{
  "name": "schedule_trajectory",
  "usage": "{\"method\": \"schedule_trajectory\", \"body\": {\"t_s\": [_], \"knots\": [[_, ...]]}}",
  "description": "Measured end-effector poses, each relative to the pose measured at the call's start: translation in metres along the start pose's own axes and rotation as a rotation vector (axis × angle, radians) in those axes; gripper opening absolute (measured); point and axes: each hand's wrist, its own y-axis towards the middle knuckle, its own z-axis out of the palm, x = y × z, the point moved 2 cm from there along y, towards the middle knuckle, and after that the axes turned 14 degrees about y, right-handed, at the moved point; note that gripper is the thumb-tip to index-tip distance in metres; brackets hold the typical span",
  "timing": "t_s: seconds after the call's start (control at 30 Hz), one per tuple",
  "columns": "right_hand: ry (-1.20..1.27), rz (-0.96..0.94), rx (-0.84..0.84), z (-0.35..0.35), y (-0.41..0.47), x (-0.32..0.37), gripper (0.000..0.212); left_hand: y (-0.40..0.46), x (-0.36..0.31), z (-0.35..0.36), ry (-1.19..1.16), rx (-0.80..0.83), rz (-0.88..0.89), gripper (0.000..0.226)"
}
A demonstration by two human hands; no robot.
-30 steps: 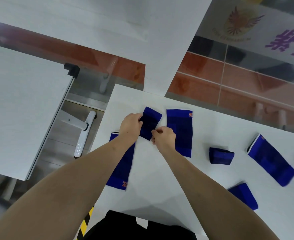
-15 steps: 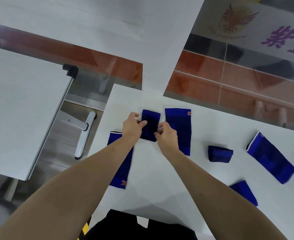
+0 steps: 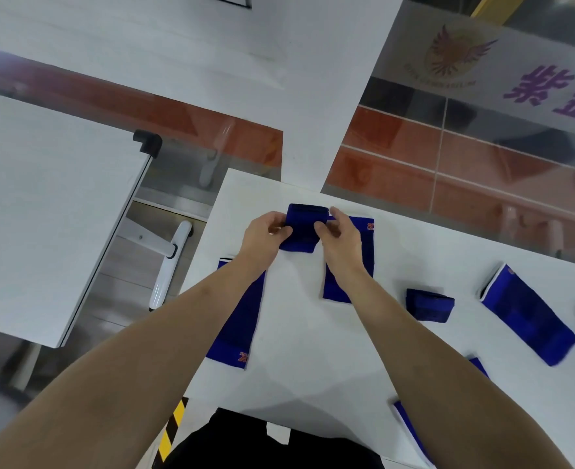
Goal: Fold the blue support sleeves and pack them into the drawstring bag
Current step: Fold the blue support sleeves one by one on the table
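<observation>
I see the left hand [image 3: 262,233] and right hand [image 3: 338,238] each pinch the half-folded sleeve [image 3: 301,228] from either side above the bench [image 3: 299,316], apparently to keep the fold tight.

Folded blue sleeve [image 3: 301,228] pinched in both hands, above table.

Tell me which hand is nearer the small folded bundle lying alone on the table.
Right. The right hand is left of the bundle, across bare table; the left hand is farther left.

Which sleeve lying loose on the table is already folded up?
The small folded sleeve right of the right hand: a compact bundle, while the other loose ones lie flat at full length.
</observation>
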Motion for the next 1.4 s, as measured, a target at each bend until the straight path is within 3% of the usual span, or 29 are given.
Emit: {"method": "schedule_trajectory", "body": {"t_s": [0.1, 0.23, 0.4, 0.6, 0.73, 1.03, 1.2, 1.4], "knots": [[-0.161, -0.177, 0.059, -0.007, -0.007, 0.006, 0.020, -0.008, -0.003, -0.006, 0.080, -0.093, 0.113, 0.022], [-0.519, -0.430, 0.241, -0.021, -0.024, -0.020, 0.024, -0.025, 0.017, -0.004, 0.358, -0.075, 0.273, 0.024], [-0.658, -0.345, 0.366, -0.029, -0.038, -0.041, 0.029, -0.035, 0.041, 0.008, 0.466, 0.030, 0.267, 0.023], [-0.747, -0.421, 0.281, -0.024, -0.023, -0.039, 0.033, -0.026, 0.038, 0.015, 0.414, 0.017, 0.244, 0.030], [-0.806, -0.337, 0.266, -0.018, -0.005, -0.036, 0.036, -0.010, 0.034, 0.018, 0.372, 0.046, 0.175, 0.045], [-0.930, -0.297, 0.289, -0.012, 0.029, -0.027, 0.041, 0.029, 0.026, 0.023, 0.607, 0.128, 0.116, 0.044], [-1.057, -0.302, 0.303, -0.005, 0.044, -0.020, 0.042, 0.039, 0.030, 0.024, 0.607, 0.075, 0.099, 0.031], [-1.164, -0.312, 0.275, -0.001, 0.043, -0.025, 0.045, 0.026, 0.029, 0.027, 0.665, -0.085, 0.180, 0.040]]}}
